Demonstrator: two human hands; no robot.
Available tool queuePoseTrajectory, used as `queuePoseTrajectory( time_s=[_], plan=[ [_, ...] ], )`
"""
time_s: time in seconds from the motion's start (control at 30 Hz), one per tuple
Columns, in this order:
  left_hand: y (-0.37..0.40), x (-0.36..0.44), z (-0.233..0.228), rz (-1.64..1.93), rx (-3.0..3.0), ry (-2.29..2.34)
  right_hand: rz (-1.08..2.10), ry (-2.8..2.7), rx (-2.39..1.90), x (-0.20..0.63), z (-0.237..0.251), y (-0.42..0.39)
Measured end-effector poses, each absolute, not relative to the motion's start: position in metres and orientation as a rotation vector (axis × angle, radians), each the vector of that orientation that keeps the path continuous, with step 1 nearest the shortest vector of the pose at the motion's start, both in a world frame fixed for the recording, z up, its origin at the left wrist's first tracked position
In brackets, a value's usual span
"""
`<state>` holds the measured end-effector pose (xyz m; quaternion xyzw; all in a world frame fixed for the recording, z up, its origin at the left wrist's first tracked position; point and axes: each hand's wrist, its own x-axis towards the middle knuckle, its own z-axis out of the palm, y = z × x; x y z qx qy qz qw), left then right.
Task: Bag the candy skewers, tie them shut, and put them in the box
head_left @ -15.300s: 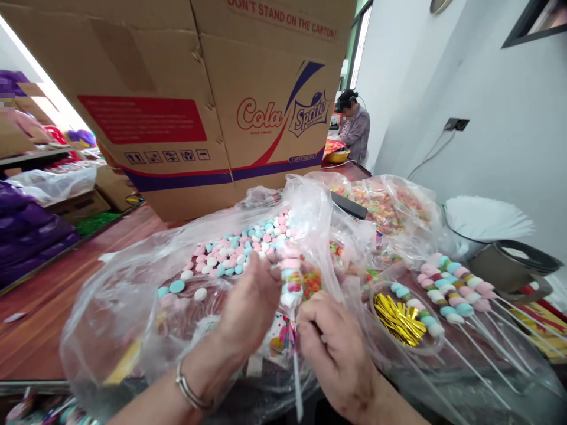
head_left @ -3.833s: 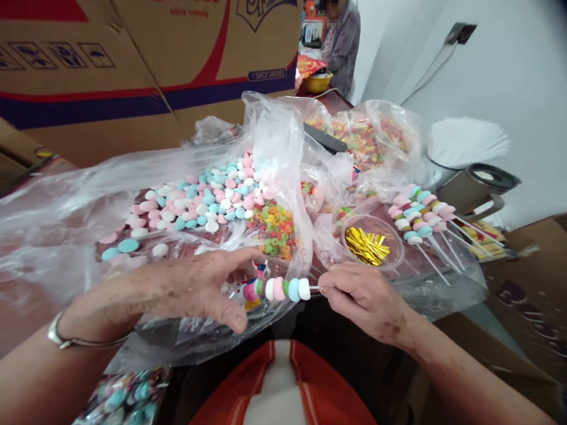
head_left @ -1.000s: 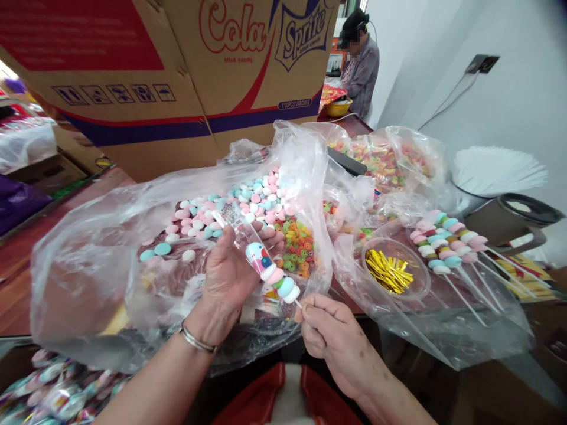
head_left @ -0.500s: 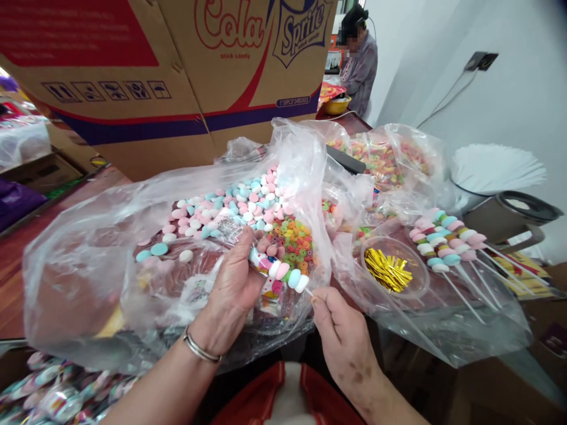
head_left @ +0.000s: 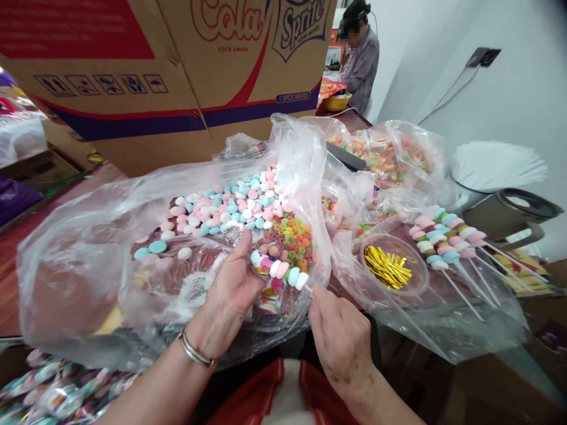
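Observation:
My right hand (head_left: 339, 333) pinches the white stick of a candy skewer (head_left: 290, 273), threaded with white, pink, green and blue pieces. The skewer's far end is inside a small printed plastic bag (head_left: 261, 260). My left hand (head_left: 234, 280), a metal bangle on its wrist, holds this bag, fingers curled round its far side and thumb raised apart. Beyond the hands, pastel button-shaped candies (head_left: 228, 203) and ring gummies (head_left: 295, 239) lie on clear plastic sheeting. Finished-looking skewers (head_left: 447, 236) are stacked at the right.
Gold twist ties (head_left: 387, 265) fill a round tub right of my hands. A big cardboard box (head_left: 146, 130) stands behind. Further back are bagged gummies (head_left: 381, 153), a grey pitcher (head_left: 509, 218) and a person (head_left: 361, 65). Wrapped candies (head_left: 62, 389) fill the lower left.
My left thumb has lifted off the bag, and the clear end of the bag no longer stretches past it. The skewer stays between both hands, nearly in the same place.

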<state>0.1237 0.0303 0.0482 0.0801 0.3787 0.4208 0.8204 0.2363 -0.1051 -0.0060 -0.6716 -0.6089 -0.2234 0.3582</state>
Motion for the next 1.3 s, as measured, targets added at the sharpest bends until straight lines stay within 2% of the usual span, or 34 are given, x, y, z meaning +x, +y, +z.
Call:
queuePoseTrajectory(
  time_s=[0.13, 0.2, 0.37, 0.43, 0.53, 0.6, 0.67, 0.87, 1.0, 1.1, 1.17, 1.23, 1.3],
  plan=[
    [0.032, 0.122, 0.043, 0.903, 0.159, 0.802, -0.456, -1.599, -1.648, 0.232, -0.005, -0.108],
    [0.031, 0.122, 0.043, 0.906, 0.173, 0.798, -0.148, -1.591, -1.61, 0.229, -0.005, -0.111],
    [0.031, 0.115, 0.047, 0.959, 0.351, 0.589, 0.942, -1.229, -1.529, 0.229, -0.002, -0.114],
    [0.033, 0.111, 0.047, 0.965, 0.435, 0.527, 1.156, -1.062, -1.43, 0.23, 0.0, -0.114],
    [0.036, 0.111, 0.045, 0.97, 0.517, 0.529, 1.304, -0.918, -1.325, 0.231, 0.004, -0.113],
    [0.035, 0.114, 0.044, 0.993, 0.521, 0.575, 1.288, -0.937, -1.347, 0.231, 0.005, -0.113],
    [0.031, 0.12, 0.044, 1.015, 0.473, 0.627, 1.102, -1.084, -1.463, 0.231, 0.003, -0.114],
    [0.025, 0.13, 0.051, 0.999, 0.271, 0.813, -0.044, -1.574, -1.698, 0.229, -0.004, -0.113],
    [0.022, 0.132, 0.051, 1.04, 0.262, 0.853, -0.362, -1.658, -1.733, 0.222, 0.0, -0.111],
    [0.018, 0.134, 0.046, 1.076, 0.306, 0.854, -0.412, -1.697, -1.688, 0.216, 0.003, -0.11],
    [0.013, 0.137, 0.042, 1.093, 0.351, 0.842, -0.323, -1.679, -1.678, 0.215, 0.003, -0.109],
    [0.005, 0.14, 0.038, 1.104, 0.385, 0.83, -0.04, -1.594, -1.69, 0.217, 0.001, -0.107],
    [-0.004, 0.142, 0.037, 1.099, 0.411, 0.821, 0.382, -1.426, -1.672, 0.221, -0.001, -0.106]
  ],
)
